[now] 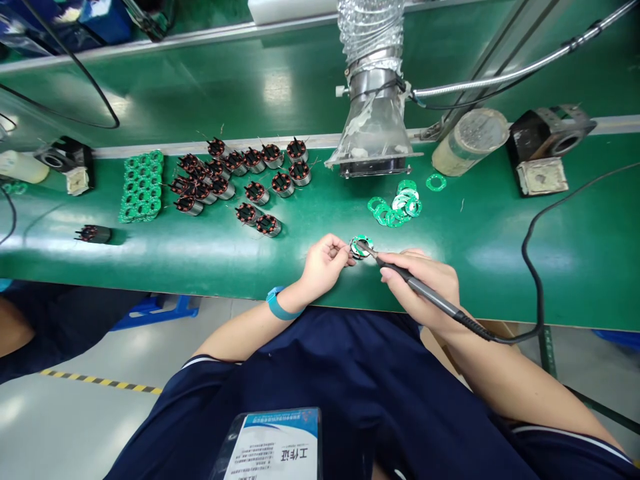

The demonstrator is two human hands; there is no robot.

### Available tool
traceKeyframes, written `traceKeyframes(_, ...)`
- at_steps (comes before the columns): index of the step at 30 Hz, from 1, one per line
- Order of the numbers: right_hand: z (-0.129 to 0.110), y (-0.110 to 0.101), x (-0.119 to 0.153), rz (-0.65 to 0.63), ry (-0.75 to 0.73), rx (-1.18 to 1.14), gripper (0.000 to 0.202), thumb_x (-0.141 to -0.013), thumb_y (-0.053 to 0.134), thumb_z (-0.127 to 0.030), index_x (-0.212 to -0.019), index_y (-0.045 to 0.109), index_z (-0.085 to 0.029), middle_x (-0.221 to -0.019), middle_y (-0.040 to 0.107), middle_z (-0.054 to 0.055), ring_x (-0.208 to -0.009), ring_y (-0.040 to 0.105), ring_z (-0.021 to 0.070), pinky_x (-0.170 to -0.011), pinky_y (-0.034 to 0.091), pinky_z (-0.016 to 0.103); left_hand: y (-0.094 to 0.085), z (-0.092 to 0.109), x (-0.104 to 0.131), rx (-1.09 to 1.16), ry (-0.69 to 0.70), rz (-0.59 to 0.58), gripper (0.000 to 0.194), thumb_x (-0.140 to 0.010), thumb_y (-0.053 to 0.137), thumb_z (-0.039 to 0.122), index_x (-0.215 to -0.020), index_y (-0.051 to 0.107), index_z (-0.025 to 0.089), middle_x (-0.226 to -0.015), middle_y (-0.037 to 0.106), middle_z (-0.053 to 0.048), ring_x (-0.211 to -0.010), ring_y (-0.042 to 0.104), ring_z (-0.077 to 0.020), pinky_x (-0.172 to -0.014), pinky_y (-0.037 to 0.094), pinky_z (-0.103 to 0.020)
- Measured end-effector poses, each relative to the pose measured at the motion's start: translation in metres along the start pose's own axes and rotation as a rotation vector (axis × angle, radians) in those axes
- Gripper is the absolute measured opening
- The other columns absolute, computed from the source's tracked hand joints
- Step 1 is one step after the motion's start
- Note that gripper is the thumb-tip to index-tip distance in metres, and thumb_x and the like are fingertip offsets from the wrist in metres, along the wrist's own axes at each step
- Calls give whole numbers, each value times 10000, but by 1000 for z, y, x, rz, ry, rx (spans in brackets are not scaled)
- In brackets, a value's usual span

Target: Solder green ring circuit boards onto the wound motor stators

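While a small ring-board piece [361, 239] is gripped at its left edge by the closed thumb and fingertips of the left hand [326, 267], a soldering iron [433, 295] is held pen-fashion in the closed right hand [425, 283], its tip at the ring. The piece is placed low over the green bench [225, 267], between the two hands. For good work, the edge should be kept steady by the left fingertips, well clear of the presumably hot tip, and only one spot should be touched at a time, with light pressure.

Beyond the right hand and farther right, a cloudy tub [470, 143] is seen, its contents hidden by the murky wall. Just past it, an iron stand [525, 143] is fitted at its foot with a pale, worn pad [543, 176]. Far to the left of the left hand, a pale bottle [24, 167] is partly cut off; what is in it cannot be told. Farther beyond, blue bins [115, 27] are loaded with things too blurred to be named.
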State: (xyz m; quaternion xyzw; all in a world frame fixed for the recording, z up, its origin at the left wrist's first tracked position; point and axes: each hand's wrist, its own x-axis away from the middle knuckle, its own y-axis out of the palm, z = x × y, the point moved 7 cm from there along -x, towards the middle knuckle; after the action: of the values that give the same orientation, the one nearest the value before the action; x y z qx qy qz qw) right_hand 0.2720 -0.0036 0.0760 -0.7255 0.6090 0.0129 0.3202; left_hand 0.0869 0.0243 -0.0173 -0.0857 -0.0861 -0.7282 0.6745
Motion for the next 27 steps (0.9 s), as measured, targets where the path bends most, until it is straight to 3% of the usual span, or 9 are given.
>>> traceKeyframes(5, 5, -6, -11, -9, 1, 90, 310, -954, 687, -313, -1257, 708, -249, -1010, 816, 56, -917, 776, 223, -875, 606, 385, 0, 0, 0, -1, 8, 2, 248, -908, 700, 381, -862, 578, 171, -731, 717, -23, -678, 715, -130, -664, 544, -242)
traceKeyframes(10, 2, -3, -13, -13, -76, 119, 332, -966, 670, -289, -1295, 690, -245, -1121, 803, 72, -935, 780, 211, -876, 612, 358, 1, -1, 2, -9, 10, 17, 248, -900, 705, 382, -861, 583, 170, -725, 709, -21, -665, 705, -122, -658, 549, -235)
traceKeyframes(13, 13, 5, -14, -63, -72, 139, 395, -968, 675, -316, -1361, 648, -279, -1099, 804, 48, -970, 768, 213, -927, 601, 374, 0, -2, 2, 21, -32, 22, 263, -880, 721, 392, -867, 577, 173, -713, 691, -11, -604, 686, -113, -586, 530, -220)
traceKeyframes(15, 28, 14, -17, -129, -68, 158, 399, -956, 693, -343, -1352, 653, -315, -1153, 784, 44, -1072, 741, 231, -990, 582, 403, 1, -8, 1, 81, -167, -39, 286, -876, 715, 428, -875, 575, 179, -699, 680, -12, -536, 666, -123, -495, 491, -221)
traceKeyframes(18, 50, 35, -21, -260, -85, 133, 458, -927, 718, -316, -1376, 631, -324, -1328, 697, 68, -1244, 658, 260, -1058, 550, 437, 7, -21, 1, 242, -525, -252, 290, -883, 669, 449, -851, 617, 166, -671, 673, -46, -489, 638, -143, -426, 444, -234)
traceKeyframes(21, 63, 47, -23, -307, -86, 60, 482, -937, 677, -264, -1411, 595, -281, -1281, 691, 85, -1163, 682, 230, -1018, 569, 398, 9, -22, 2, 402, -772, -386, 208, -845, 682, 352, -796, 659, 151, -626, 639, -55, -465, 556, -115, -412, 407, -222)
traceKeyframes(24, 67, 48, -25, -277, -43, 15, 418, -939, 662, -245, -1356, 629, -251, -1194, 713, 77, -1056, 707, 200, -966, 581, 353, 9, -17, -2, 484, -830, -386, 136, -792, 717, 253, -742, 632, 160, -586, 562, -22, -443, 444, -78, -391, 336, -195)
traceKeyframes(27, 66, 45, -24, -249, 20, -19, 396, -919, 686, -239, -1313, 648, -251, -1175, 722, 75, -1031, 717, 201, -950, 584, 356, 9, -14, -2, 464, -788, -370, 190, -739, 768, 212, -736, 583, 169, -582, 500, 19, -440, 396, -55, -390, 264, -170)
